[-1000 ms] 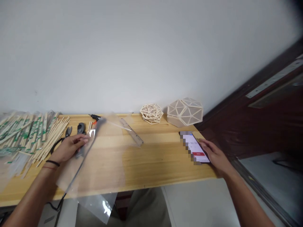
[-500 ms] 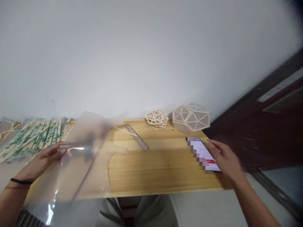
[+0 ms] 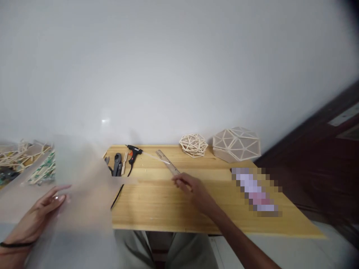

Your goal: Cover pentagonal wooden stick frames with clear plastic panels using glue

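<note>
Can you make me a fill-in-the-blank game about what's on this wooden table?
1. The right hand reaches to the near end of the flat ____ ruler.
2. The left hand touches a clear ____ sheet.
3. The black glue gun with the orange trigger lies to the ____ of the ruler.
4. Two geometric stick models stand on the light wooden table against the white ____.

Missing words: metal; plastic; left; wall

Head view — forward-down over table [image 3: 196, 209], close.
</note>
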`<state>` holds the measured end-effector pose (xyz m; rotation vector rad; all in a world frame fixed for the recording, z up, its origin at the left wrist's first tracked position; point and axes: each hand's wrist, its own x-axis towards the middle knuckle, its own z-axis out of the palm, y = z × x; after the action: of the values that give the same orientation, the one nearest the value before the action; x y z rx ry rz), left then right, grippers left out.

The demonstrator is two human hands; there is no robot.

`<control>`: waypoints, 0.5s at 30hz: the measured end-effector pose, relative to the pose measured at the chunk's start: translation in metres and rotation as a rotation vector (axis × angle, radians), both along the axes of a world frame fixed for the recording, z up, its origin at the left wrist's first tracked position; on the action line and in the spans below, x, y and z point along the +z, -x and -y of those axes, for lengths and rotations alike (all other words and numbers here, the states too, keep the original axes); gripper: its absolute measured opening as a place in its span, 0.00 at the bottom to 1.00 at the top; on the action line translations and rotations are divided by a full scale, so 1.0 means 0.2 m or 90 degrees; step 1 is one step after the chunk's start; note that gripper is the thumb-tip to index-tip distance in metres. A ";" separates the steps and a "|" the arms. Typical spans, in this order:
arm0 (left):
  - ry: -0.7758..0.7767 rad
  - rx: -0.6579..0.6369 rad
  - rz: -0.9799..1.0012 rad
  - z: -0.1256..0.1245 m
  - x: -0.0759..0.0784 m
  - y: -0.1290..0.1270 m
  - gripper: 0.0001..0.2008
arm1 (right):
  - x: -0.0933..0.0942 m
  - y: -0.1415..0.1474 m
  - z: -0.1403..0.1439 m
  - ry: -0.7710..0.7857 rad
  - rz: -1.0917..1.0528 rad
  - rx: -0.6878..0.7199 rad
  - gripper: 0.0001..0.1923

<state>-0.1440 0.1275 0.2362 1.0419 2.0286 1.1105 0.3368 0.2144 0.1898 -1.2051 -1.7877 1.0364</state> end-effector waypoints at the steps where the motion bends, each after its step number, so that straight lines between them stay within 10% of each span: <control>1: 0.000 -0.014 0.084 0.00 -0.01 -0.04 0.34 | 0.01 0.07 0.03 0.027 -0.022 0.068 0.20; 6: 0.005 -0.284 0.076 -0.06 -0.05 -0.35 0.27 | 0.02 0.18 0.10 0.268 -0.248 0.321 0.45; 9: 0.014 -0.437 0.057 -0.13 -0.07 -0.55 0.25 | 0.02 0.07 0.10 0.411 -0.388 0.290 0.48; 15: -0.008 -0.651 0.028 -0.26 -0.06 -0.88 0.21 | 0.06 -0.17 0.19 0.337 -0.050 0.099 0.35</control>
<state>0.0319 0.1785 0.2232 1.7296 1.1348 0.5647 0.3707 0.1768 0.2015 -1.3168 -1.6140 1.6979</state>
